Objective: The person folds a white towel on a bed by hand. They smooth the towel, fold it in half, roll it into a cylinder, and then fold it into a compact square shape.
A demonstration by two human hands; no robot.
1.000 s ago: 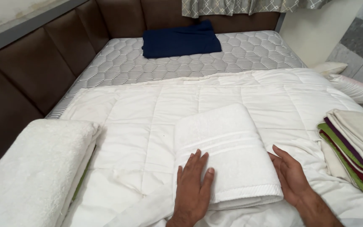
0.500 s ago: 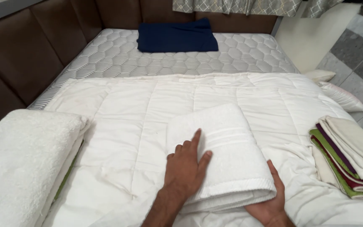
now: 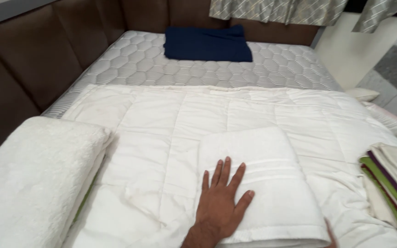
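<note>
A bedroom: a quilted mattress (image 3: pixel 217 69) with padded brown headboard (image 3: pixel 33 59) (curtains (image 3: pixel 276 10) hang behind).

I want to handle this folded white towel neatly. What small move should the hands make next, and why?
Probably slide the left hand toward the near edge of the folded white terry towel: it lies flat with spread fingers, while the right hand barely shows at the towel's near right corner, so a lift needs grip on both sides.
</note>
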